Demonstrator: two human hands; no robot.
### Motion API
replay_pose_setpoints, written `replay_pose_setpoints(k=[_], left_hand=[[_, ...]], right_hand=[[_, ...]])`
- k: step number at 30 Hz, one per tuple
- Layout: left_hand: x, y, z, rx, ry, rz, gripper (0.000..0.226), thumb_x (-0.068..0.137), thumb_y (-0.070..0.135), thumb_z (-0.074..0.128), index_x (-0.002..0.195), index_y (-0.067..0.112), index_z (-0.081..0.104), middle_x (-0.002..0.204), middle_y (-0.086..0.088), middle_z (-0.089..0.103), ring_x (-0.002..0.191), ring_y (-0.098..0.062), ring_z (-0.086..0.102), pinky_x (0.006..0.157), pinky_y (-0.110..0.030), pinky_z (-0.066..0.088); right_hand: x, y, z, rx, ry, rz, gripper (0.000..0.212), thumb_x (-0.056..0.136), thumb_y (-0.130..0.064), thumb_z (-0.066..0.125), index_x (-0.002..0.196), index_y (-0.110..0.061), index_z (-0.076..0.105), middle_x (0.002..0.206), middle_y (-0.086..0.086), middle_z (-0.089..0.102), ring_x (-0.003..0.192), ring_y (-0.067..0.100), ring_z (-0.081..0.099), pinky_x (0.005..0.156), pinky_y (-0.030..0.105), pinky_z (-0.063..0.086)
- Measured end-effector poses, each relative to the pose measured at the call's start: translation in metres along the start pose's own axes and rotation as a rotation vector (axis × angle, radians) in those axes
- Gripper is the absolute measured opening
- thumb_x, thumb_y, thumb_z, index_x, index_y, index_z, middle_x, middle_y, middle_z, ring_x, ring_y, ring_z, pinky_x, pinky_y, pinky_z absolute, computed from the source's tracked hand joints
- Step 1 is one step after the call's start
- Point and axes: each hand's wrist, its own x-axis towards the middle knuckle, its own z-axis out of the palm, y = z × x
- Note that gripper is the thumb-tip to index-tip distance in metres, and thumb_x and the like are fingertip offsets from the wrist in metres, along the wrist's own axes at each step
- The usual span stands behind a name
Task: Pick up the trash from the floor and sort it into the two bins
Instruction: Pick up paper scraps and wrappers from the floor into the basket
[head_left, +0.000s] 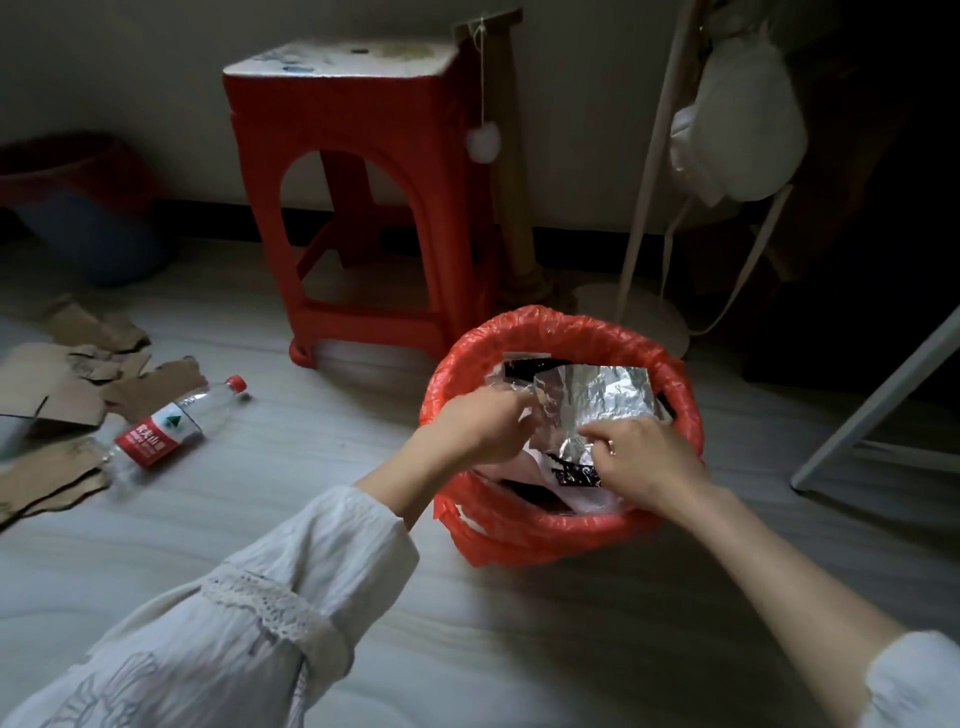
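Note:
A bin lined with a red plastic bag (550, 332) stands on the floor in front of me. Over its mouth both hands pinch a crumpled silver foil wrapper (602, 400): my left hand (483, 426) grips its left edge, my right hand (644, 457) its lower edge. Under the foil lie white and black wrappers (571, 475) inside the bin. On the floor to the left lies an empty clear plastic bottle (171, 426) with a red label and red cap, beside torn brown cardboard pieces (62, 384).
A red plastic stool (363, 208) stands behind the bin. A red and blue basin (78, 208) sits far left by the wall. A white stand with a round base (644, 312) and hanging white cloth is behind the bin; a white frame leg (878, 400) slants at right.

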Motion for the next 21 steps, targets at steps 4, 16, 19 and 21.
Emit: replay_pose_setpoints(k=[4,16,19,21], left_hand=[[0.004,-0.014,-0.004,0.095,0.2,-0.088,0.044,0.095,0.022,0.038,0.139,0.02,0.038,0.149,-0.007,0.029,0.139,-0.027,0.019,0.111,-0.051,0.022],[0.011,-0.038,-0.01,-0.341,0.279,-0.465,0.031,0.086,0.007,0.036,0.1,-0.006,0.061,0.104,-0.03,0.061,0.1,-0.045,0.054,0.083,-0.041,0.044],[-0.003,-0.02,-0.028,-0.466,0.235,-0.545,0.028,0.086,0.003,0.037,0.091,-0.013,0.058,0.102,-0.035,0.058,0.099,-0.047,0.054,0.079,-0.045,0.046],[-0.017,-0.006,-0.042,-0.534,0.192,-0.584,0.024,0.085,0.003,0.038,0.084,-0.008,0.06,0.092,-0.033,0.059,0.082,-0.044,0.056,0.067,-0.043,0.045]], right_hand=[[0.002,0.009,-0.009,0.063,0.275,0.038,0.038,0.093,-0.017,0.042,0.128,-0.02,0.056,0.126,0.004,0.061,0.115,0.025,0.054,0.091,0.034,0.043],[0.029,0.042,-0.01,0.419,0.256,0.602,0.035,0.096,-0.014,0.039,0.127,-0.011,0.052,0.126,0.016,0.056,0.115,0.035,0.05,0.092,0.036,0.041],[0.023,0.045,-0.027,0.479,0.17,0.681,0.038,0.094,-0.013,0.039,0.13,-0.008,0.048,0.131,0.017,0.053,0.121,0.036,0.047,0.097,0.036,0.039],[0.007,0.046,-0.044,0.521,0.124,0.711,0.04,0.094,-0.011,0.038,0.133,-0.007,0.046,0.135,0.017,0.05,0.124,0.035,0.045,0.1,0.037,0.037]])
